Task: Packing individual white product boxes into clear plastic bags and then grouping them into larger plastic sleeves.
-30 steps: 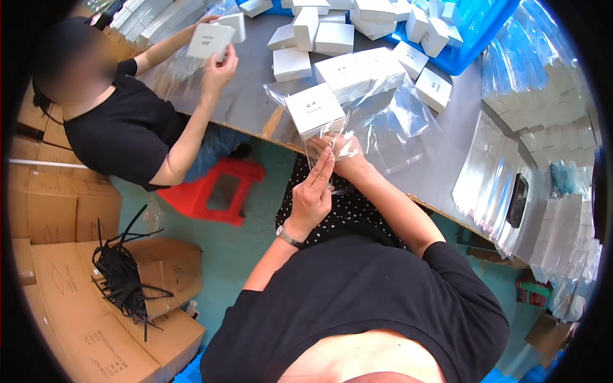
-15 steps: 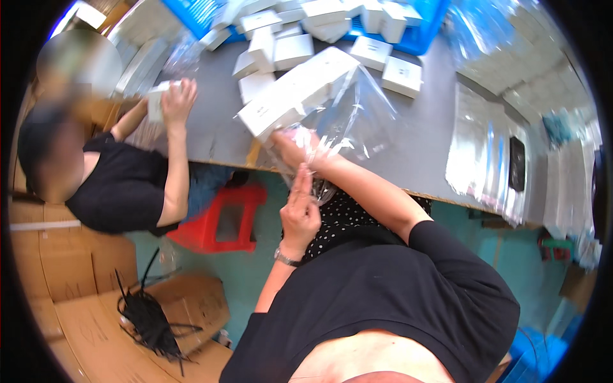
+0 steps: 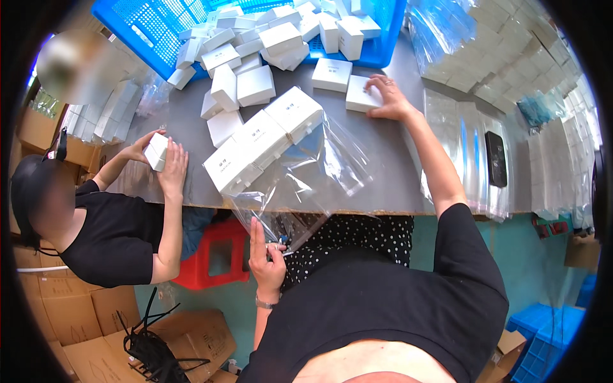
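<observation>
My right hand [image 3: 393,101] reaches across the grey table and grips a small white box [image 3: 361,96] between thumb and fingers. At the near table edge, my left hand [image 3: 267,262] pinches the clear plastic bag [image 3: 303,188], two fingers pointing up along it. A row of white boxes [image 3: 262,137] lies at a slant on the table, with the bag spread against its near side. How far the boxes sit inside the bag is hard to tell. Another white box [image 3: 331,74] is just left of the one my right hand grips.
A blue basket [image 3: 137,38] heaped with white boxes is at the back, several spilling onto the table. Flat clear bags [image 3: 440,147] and a black phone [image 3: 495,158] lie right. Wrapped boxes are stacked far right. At left, a co-worker [image 3: 118,233] holds a white box beside a red stool [image 3: 214,255].
My right hand has left the near end of the box row and moved far right onto a loose box. My left hand has come lower and left with the bag.
</observation>
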Available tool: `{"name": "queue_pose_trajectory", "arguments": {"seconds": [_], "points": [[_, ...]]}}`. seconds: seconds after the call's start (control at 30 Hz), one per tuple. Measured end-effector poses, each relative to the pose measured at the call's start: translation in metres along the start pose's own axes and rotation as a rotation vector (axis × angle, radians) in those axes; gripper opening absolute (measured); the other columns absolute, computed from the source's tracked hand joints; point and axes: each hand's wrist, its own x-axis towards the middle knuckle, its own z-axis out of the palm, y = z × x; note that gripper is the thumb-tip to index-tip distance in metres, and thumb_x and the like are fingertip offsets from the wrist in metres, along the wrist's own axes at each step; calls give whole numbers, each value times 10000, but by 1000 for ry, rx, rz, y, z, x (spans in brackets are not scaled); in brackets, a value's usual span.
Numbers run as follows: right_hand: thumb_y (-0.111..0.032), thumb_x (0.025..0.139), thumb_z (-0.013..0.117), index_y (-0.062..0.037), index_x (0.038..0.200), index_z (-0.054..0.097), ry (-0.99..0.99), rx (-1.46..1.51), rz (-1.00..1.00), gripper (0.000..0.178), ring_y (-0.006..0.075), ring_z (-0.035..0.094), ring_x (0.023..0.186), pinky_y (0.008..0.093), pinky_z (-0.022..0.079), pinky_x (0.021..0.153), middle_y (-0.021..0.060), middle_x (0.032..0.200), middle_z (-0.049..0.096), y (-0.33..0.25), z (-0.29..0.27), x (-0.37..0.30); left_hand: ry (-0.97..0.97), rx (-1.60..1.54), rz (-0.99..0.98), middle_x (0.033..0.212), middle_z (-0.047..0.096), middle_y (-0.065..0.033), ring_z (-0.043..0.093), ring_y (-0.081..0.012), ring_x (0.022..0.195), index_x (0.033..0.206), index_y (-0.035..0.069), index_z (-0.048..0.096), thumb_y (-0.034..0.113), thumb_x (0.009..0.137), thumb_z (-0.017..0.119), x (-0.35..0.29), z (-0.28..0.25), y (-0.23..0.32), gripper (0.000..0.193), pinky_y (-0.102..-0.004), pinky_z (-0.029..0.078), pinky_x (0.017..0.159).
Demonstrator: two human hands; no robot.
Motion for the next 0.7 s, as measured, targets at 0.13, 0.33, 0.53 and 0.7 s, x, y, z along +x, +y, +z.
{"name": "queue_pose_trajectory", "arguments": {"seconds": [0.13,0.33,0.53,0.7], "points": [[-336,582,855,-127,1193,576,-130,459,56,703,331,508,1218,390,396,1055,124,1253,553,-1,-15,37,34,86,2,1521,414,-192,712,-211,755,1462,13,432,-131,814,436,-9,-5,-6,664,-281,577,646],[-396,620,800,-153,1156,561,16,560,35,635,356,485,1226,409,402,1044,148,1242,533,-20,43,96,17,97,-55,1505,441,-181,711,-203,750,1453,21,449,-116,797,442,-1,1,5,671,-281,572,615],[-399,589,777,-168,1205,522,-93,439,85,705,401,552,1124,469,463,964,197,1210,514,-90,2,29,52,116,-68,1506,438,-184,706,-203,722,1462,13,431,-116,792,440,-4,4,-1,682,-272,564,603],[-398,566,776,-158,1301,501,-187,286,103,821,417,564,1110,502,457,970,187,1225,522,-73,-50,-9,32,99,-118,1510,433,-182,711,-213,741,1462,15,432,-118,791,435,-5,-7,-6,684,-283,572,600]]}}
